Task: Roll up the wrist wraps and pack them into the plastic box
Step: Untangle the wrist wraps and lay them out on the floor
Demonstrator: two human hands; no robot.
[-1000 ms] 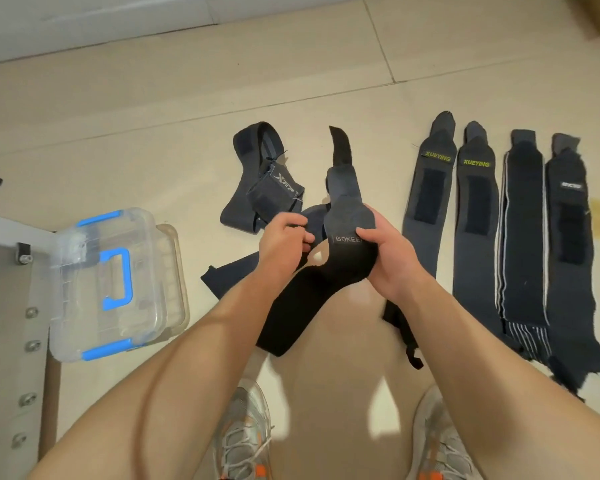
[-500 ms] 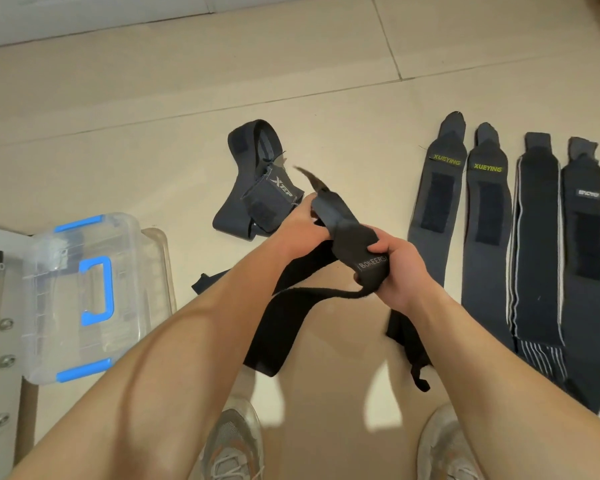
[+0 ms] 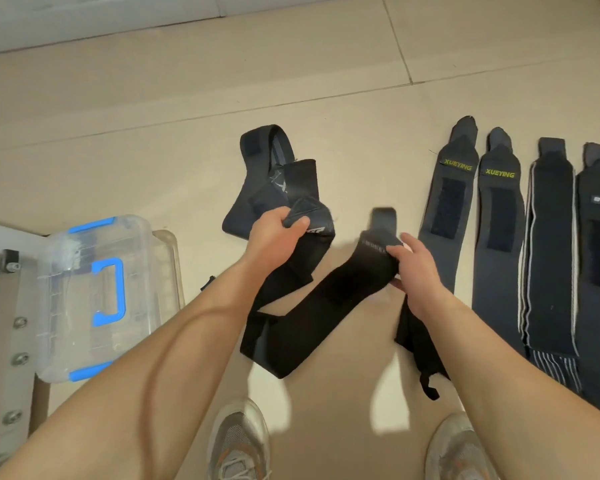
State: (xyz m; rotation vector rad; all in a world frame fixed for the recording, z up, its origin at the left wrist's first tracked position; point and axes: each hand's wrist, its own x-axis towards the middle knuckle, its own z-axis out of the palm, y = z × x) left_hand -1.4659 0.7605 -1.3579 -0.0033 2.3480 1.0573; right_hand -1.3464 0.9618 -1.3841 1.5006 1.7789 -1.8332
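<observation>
My left hand (image 3: 274, 233) grips the upper end of a black wrist wrap (image 3: 291, 271) that hangs down towards the floor. My right hand (image 3: 414, 268) pinches the labelled end of a second black wrist wrap (image 3: 326, 306), whose long tail sags down to the left and overlaps the first. Behind my left hand a dark grey wrap (image 3: 267, 174) lies looped on the floor. Several more wraps (image 3: 499, 237) lie flat in a row at the right. The clear plastic box (image 3: 101, 296) with a blue handle and blue clips stands closed at the left.
A grey metal frame (image 3: 11, 341) with bolts runs along the left edge beside the box. Another black strap (image 3: 418, 348) lies under my right forearm. My two shoes (image 3: 238, 441) stand at the bottom on the beige tiled floor. A white wall base crosses the top left.
My hands have moved apart: the left now holds one wrap up at the left, the right has drawn the labelled wrap off to the right, and the bundle they shared has split.
</observation>
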